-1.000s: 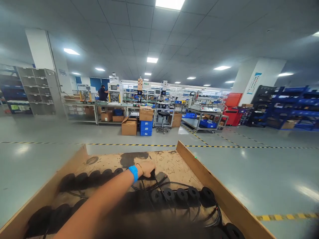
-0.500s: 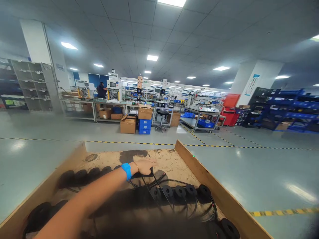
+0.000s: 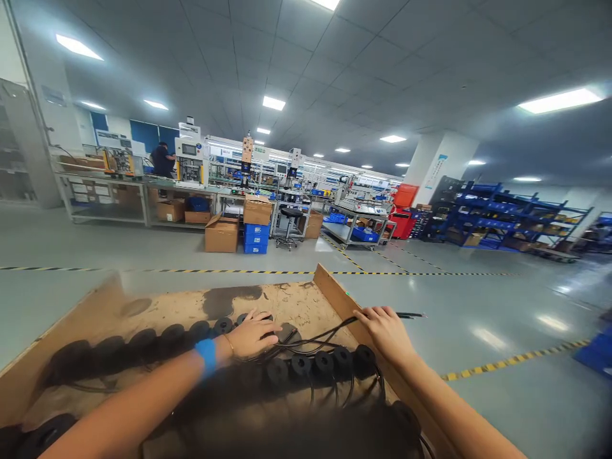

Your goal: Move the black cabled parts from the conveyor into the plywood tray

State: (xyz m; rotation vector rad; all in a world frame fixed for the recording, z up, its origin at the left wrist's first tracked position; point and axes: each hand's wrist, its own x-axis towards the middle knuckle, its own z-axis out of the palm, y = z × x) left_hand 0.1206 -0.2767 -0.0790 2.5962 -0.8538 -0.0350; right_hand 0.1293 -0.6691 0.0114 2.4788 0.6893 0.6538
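Now the right hand (image 3: pixel 386 329) has come in, pinching the black cable (image 3: pixel 315 336) over the tray's right wall (image 3: pixel 335 294). It runs left to the left hand (image 3: pixel 251 334), spread flat on a black ring (image 3: pixel 282 332).

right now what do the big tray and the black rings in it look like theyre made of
The shallow tan tray looks like raw wood or fibreboard: matt, speckled, stained, with bare-cut edges. The black round rings seem rubber or moulded plastic, dull black with thin leads; the blur leaves this open. The left hand rests on one.
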